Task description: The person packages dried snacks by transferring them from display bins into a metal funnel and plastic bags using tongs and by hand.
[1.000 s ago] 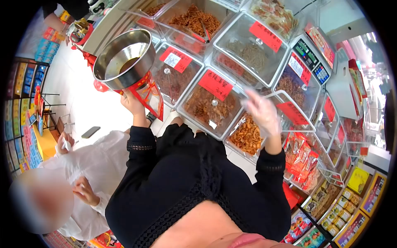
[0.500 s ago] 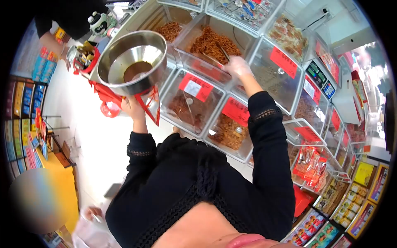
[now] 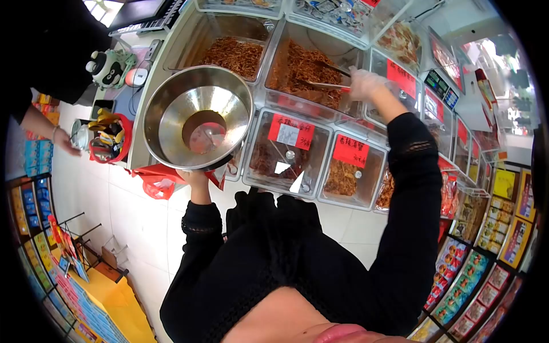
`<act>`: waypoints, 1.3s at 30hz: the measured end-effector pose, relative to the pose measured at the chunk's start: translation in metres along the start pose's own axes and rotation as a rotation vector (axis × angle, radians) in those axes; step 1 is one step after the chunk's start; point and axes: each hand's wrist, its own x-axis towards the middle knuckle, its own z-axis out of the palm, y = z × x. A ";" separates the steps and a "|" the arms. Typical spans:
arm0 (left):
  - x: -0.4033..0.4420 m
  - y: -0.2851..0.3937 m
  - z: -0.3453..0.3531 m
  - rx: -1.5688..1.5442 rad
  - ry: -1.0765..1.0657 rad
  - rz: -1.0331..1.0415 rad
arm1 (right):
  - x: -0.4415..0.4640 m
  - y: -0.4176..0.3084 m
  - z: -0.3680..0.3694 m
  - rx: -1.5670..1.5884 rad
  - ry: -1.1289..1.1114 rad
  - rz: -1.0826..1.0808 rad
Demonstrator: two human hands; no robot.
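My right hand [image 3: 369,86] is gripping the tongs [image 3: 331,87] by their rear end over the open bin's [image 3: 309,106] light-looking shreds [image 3: 300,64], while my left hand [image 3: 195,179] is supporting the probably slippery funnel [image 3: 168,128] from below.

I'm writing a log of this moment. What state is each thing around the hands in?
Metal funnel: wide mouth up, held from below
Left hand: under the funnel, fingers mostly hidden
Tongs: arms spread, at the shredded food
Right hand: gloved, gripping the tongs
Food bin: open on top
Red-labelled bin in front: lid on
Scale: digits unreadable
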 end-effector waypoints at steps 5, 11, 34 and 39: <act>-0.003 -0.002 -0.016 0.069 -0.175 -0.065 | -0.020 0.023 -0.016 -0.151 0.121 -0.042; -0.015 -0.022 -0.019 0.107 -0.215 -0.123 | -0.020 0.016 -0.034 -0.475 -0.011 -0.107; -0.020 -0.008 -0.006 0.286 -0.412 -0.013 | 0.014 0.057 0.002 -0.476 0.334 -0.123; -0.020 -0.009 0.000 0.280 -0.403 -0.004 | 0.011 0.064 -0.026 -0.480 0.435 -0.166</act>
